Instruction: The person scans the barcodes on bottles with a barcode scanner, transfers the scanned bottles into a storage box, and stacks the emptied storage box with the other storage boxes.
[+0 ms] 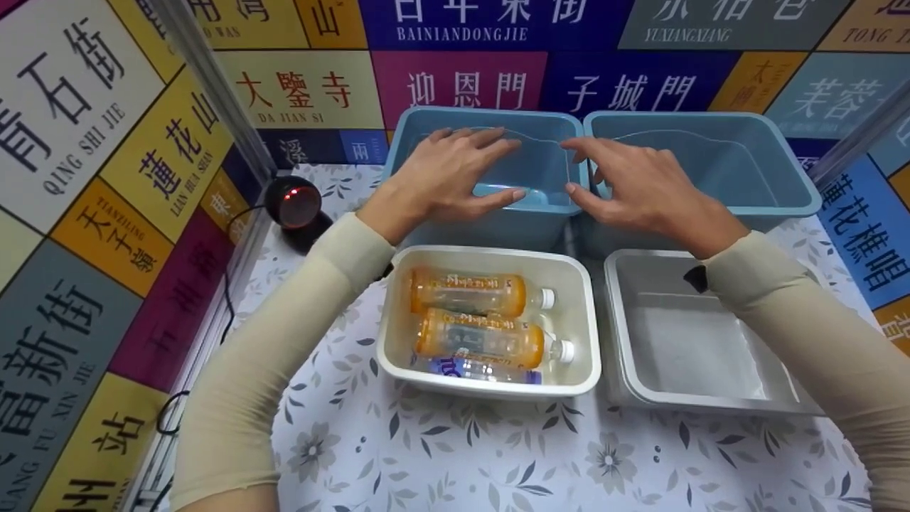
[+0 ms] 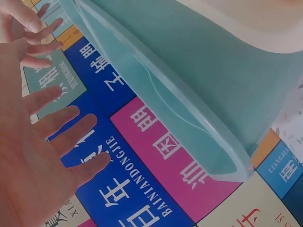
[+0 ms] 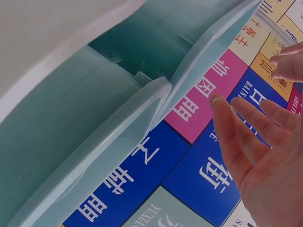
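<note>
My left hand (image 1: pixel 455 174) hovers over the left blue bin (image 1: pixel 487 209), fingers spread and holding nothing. Facing it, my right hand (image 1: pixel 636 181) is above the place where the two blue bins meet, its fingers loosely bent around nothing. Both palms show bare in the wrist views, beyond the bin rims. Nearer to me, a cream tub (image 1: pixel 490 390) holds an orange-labelled bottle (image 1: pixel 469 293), a second orange-labelled bottle (image 1: pixel 483 340) and a purple-capped clear bottle (image 1: pixel 487 370), all lying on their sides.
The right blue bin (image 1: pixel 711 211) stands beside the left one. In front of it is a grey-white tub (image 1: pixel 700 355), partly covered by my right sleeve. A black scanner-like device (image 1: pixel 295 206) with red lights stands at left, its cable along the wall. Printed panels (image 1: pixel 455 85) enclose the table.
</note>
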{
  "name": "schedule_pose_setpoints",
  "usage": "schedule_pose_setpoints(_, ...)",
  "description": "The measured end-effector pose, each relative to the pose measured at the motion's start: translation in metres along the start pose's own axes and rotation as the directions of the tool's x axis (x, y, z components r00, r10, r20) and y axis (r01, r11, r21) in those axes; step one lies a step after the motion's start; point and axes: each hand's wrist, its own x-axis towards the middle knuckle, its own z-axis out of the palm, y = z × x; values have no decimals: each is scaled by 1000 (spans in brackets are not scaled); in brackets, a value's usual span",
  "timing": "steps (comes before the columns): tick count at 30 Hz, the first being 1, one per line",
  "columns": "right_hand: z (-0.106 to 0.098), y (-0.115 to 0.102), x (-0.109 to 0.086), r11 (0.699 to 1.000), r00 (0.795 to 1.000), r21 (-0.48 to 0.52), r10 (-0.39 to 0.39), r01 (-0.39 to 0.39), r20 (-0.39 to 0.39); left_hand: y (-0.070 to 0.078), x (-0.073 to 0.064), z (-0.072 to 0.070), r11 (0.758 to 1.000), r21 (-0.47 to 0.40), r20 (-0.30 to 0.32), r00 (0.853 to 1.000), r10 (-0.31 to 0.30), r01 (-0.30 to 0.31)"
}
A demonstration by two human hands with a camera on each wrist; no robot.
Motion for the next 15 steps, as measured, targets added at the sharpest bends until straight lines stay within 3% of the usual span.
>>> schedule_pose_setpoints(15, 9, -2, -17, 998, 998, 25, -50, 51, -42, -7, -19, 17, 997, -80, -6, 1000, 6, -6)
